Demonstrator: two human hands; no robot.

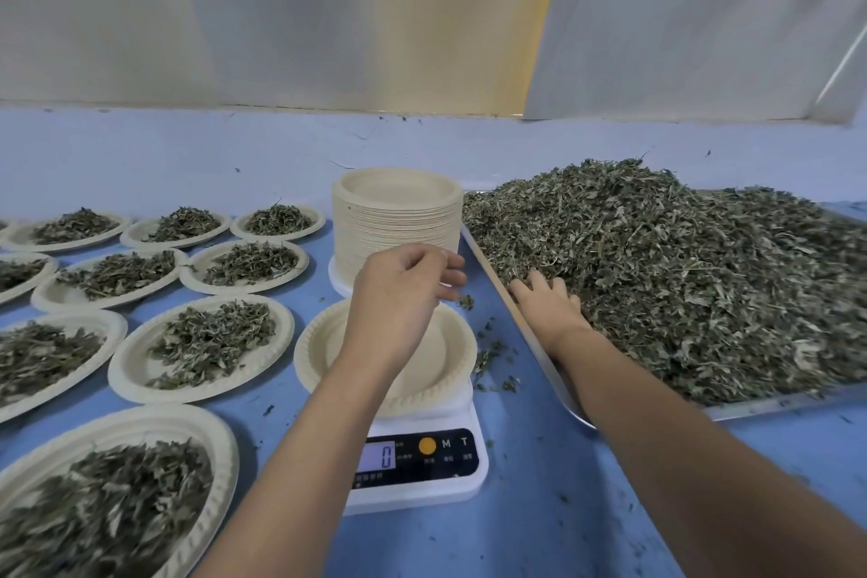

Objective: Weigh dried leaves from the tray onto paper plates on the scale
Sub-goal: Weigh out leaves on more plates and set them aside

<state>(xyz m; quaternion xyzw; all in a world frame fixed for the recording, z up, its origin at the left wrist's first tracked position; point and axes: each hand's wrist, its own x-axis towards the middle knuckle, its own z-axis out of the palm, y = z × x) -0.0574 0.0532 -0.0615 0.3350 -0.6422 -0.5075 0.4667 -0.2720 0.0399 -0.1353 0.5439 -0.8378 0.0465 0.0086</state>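
Head view: you look down at a blue table (539, 507), with the scale (422, 483) straight in front of you.
Dried leaves (680, 277): a big heap on the metal tray (760, 406), to the right of the scale.
Empty paper plate (450, 343): it sits on the scale, and the display (385, 456) reads 0.
Right hand (549, 300): palm down at the near left edge of the heap. Its fingertips are pushed into the leaves, so I cannot tell if they already close on a portion.
Left hand (403, 291): it is above the far part of the empty plate, fingers loosely curled, and I see nothing between them.
Direction: from your right hand the plate lies to the left and a little toward you, across the tray's long left rim.
Nearer hand: the right one is on the leaves (the left is nearer to the plate), so I judge the scoop belongs to the right.
Stack of plates (399, 221): just behind the scale.
Filled plates (206, 343): in rows on your left.
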